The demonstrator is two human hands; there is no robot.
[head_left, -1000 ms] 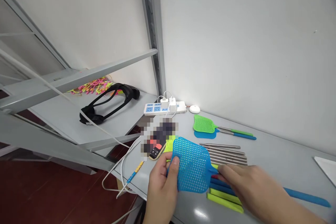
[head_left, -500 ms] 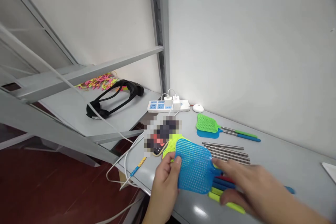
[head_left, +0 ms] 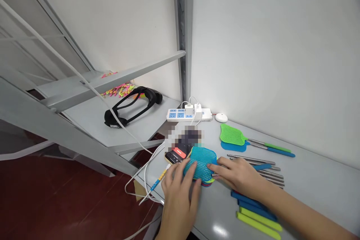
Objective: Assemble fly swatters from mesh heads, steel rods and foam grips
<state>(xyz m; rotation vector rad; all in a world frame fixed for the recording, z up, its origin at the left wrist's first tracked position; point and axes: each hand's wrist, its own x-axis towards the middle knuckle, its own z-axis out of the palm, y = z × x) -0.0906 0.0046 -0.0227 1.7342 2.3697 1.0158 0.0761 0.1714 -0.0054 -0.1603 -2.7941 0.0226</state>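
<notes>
A blue mesh fly-swatter head [head_left: 203,157] lies on a stack of other swatter heads, with yellow-green and red edges showing beneath. My left hand [head_left: 181,193] is open, its spread fingers resting on the left and lower edge of the blue head. At the head's right side, my right hand [head_left: 239,174] is closed around a thin metal rod [head_left: 215,174], and its index finger touches the mesh. A blue handle [head_left: 263,167] sticks out behind this hand, seemingly in line with the rod. Whether rod and head are joined is hidden by the fingers.
Several metal rods [head_left: 271,174] lie behind my right arm, and blue and yellow-green handle sleeves [head_left: 258,223] in front. Two swatters, one green [head_left: 233,135], lie near the wall. A phone [head_left: 177,153], power strip [head_left: 173,115], cables and a black headset [head_left: 135,107] are leftward.
The blue head has gone from being held up between both hands to lying on the stack. My left hand has loosened and spread. The camera view has shifted left.
</notes>
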